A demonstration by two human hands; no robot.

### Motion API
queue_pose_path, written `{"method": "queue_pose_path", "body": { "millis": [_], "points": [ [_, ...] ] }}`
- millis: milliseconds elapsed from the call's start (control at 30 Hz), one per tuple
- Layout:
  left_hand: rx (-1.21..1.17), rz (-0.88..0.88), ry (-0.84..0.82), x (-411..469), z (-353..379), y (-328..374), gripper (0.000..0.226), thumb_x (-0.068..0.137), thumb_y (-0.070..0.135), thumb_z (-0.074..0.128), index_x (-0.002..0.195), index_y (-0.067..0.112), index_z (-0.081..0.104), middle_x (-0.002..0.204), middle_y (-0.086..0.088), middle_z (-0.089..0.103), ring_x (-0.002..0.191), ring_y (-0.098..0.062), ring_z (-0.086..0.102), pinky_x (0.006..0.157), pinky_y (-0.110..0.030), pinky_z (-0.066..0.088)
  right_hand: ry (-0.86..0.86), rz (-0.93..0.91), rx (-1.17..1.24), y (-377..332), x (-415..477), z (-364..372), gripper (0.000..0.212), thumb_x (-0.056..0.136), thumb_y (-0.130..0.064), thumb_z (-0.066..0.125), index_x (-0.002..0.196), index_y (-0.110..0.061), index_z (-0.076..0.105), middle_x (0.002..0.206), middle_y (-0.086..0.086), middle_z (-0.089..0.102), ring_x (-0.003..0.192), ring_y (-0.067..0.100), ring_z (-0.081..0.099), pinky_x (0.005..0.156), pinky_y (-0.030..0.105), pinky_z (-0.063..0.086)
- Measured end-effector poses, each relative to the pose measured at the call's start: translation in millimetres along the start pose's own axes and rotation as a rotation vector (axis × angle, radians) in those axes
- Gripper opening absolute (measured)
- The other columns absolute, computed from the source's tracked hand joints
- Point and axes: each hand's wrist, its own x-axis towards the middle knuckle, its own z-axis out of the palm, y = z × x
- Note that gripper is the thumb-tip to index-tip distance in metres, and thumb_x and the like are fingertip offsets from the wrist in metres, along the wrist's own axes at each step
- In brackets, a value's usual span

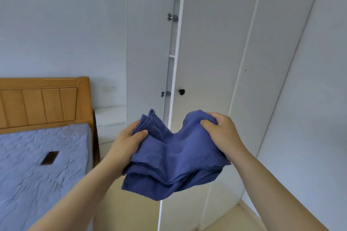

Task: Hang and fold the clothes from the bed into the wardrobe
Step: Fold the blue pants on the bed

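we held the blue cloth [174,155] in the air in front of the wardrobe [206,43], folded into several layers and sagging in the middle between our two hands. the left hand [129,140] pinched its left edge: the thumb [142,132] lay on top of the layers and the other fingers were hidden beneath them. the right hand [223,131] clutched the right edge, its fingers curled round a bunched fold of the cloth. a loose corner stood up just beyond the left thumb, and the lower layers hung down below both wrists.

behind the cloth the left door [148,52] of the wardrobe stood open, showing a narrow strip of shelf [171,55] inside. the next door was closed, with a black knob [181,92] just above the cloth.

to the left lay the bed [37,174], with a dark phone [49,158] on its mattress and a wooden headboard [41,103]. a white nightstand [110,118] stood between bed and open door.
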Motion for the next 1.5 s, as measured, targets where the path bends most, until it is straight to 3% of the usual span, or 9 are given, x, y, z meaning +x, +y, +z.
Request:
{"method": "queue_pose_path", "body": {
  "millis": [267, 400, 533, 767, 933, 1167, 1300, 1400, 1500],
  "points": [
    [0.036, 0.017, 0.177, 75, -83, -18, 0.033, 0.095, 0.013, 0.052, 0.097, 0.042, 0.066, 0.091, 0.016, 0.074, 0.084, -0.003, 0.069, 0.062, -0.015, 0.051, -0.141, -0.082, 0.036, 4, 109, 112, 0.018, 0.086, -0.015, 0.051, 0.084, -0.016, 0.068, 0.086, 0.004, 0.07, 0.082, 0.018, 0.064, 0.074, 0.033, 0.055],
    [0.071, 0.025, 0.262, 124, -115, -19, 0.038, 0.095, 0.011, 0.052, 0.088, 0.044, 0.07, 0.086, 0.016, 0.074, 0.08, -0.001, 0.069, 0.064, -0.018, 0.052, -0.172, -0.121, 0.073, 6, 172, 161, 0.019, 0.087, -0.015, 0.051, 0.082, -0.016, 0.069, 0.083, 0.002, 0.07, 0.073, 0.008, 0.064, 0.065, 0.018, 0.051],
    [0.119, 0.031, 0.317, 176, -151, -16, 0.028, 0.095, 0.013, 0.053, 0.102, 0.036, 0.068, 0.103, 0.001, 0.073, 0.101, -0.021, 0.067, 0.091, -0.041, 0.053, -0.147, -0.123, 0.103, 0, 238, 207, 0.017, 0.088, -0.015, 0.052, 0.079, -0.017, 0.067, 0.081, -0.002, 0.07, 0.077, 0.012, 0.064, 0.066, 0.022, 0.048],
    [0.135, 0.076, 0.352, 271, -217, -24, 0.03, 0.096, 0.01, 0.051, 0.095, 0.037, 0.066, 0.083, 0.016, 0.073, 0.077, -0.001, 0.068, 0.059, -0.013, 0.05, -0.193, -0.122, 0.133, -6, 333, 293, 0.019, 0.087, -0.014, 0.052, 0.079, -0.018, 0.069, 0.08, -0.005, 0.071, 0.076, 0.012, 0.063, 0.07, 0.027, 0.051],
    [0.122, 0.106, 0.244, 367, -248, -32, 0.031, 0.096, 0.013, 0.05, 0.097, 0.039, 0.066, 0.086, 0.013, 0.074, 0.079, -0.003, 0.069, 0.058, -0.015, 0.051, -0.101, -0.126, 0.096, -5, 403, 329, 0.02, 0.087, -0.013, 0.051, 0.074, -0.015, 0.067, 0.071, -0.007, 0.064, 0.07, 0.011, 0.057, 0.063, 0.025, 0.046],
    [0.045, 0.151, 0.059, 514, -244, -29, 0.035, 0.096, 0.01, 0.05, 0.095, 0.041, 0.067, 0.086, 0.016, 0.074, 0.077, 0.0, 0.069, 0.057, -0.011, 0.05, 0.124, -0.06, 0.029, -5, 503, 321, 0.018, 0.09, -0.013, 0.052, 0.087, -0.013, 0.07, 0.092, 0.006, 0.071, 0.091, 0.024, 0.065, 0.077, 0.034, 0.051],
    [0.015, 0.159, -0.076, 581, -214, -26, 0.034, 0.096, 0.011, 0.049, 0.098, 0.037, 0.071, 0.098, 0.005, 0.074, 0.091, -0.015, 0.07, 0.075, -0.028, 0.053, 0.249, -0.024, -0.049, 5, 546, 293, 0.02, 0.091, -0.013, 0.051, 0.095, -0.002, 0.068, 0.1, 0.019, 0.068, 0.098, 0.033, 0.062, 0.083, 0.045, 0.051],
    [-0.011, 0.2, -0.173, 626, -179, -22, 0.03, 0.097, 0.01, 0.047, 0.11, 0.028, 0.067, 0.103, -0.001, 0.073, 0.095, -0.02, 0.068, 0.076, -0.03, 0.053, 0.332, -0.013, -0.081, 14, 572, 263, 0.019, 0.091, -0.014, 0.052, 0.091, -0.004, 0.068, 0.096, 0.015, 0.069, 0.089, 0.03, 0.063, 0.075, 0.038, 0.051],
    [-0.044, 0.251, -0.263, 666, -137, -19, 0.03, 0.097, 0.01, 0.047, 0.106, 0.031, 0.067, 0.096, 0.007, 0.074, 0.088, -0.011, 0.069, 0.069, -0.021, 0.053, 0.414, -0.007, -0.106, 25, 599, 228, 0.019, 0.09, -0.013, 0.053, 0.08, -0.002, 0.065, 0.082, 0.018, 0.063, 0.076, 0.022, 0.054, 0.065, 0.032, 0.041]
  ]
}}
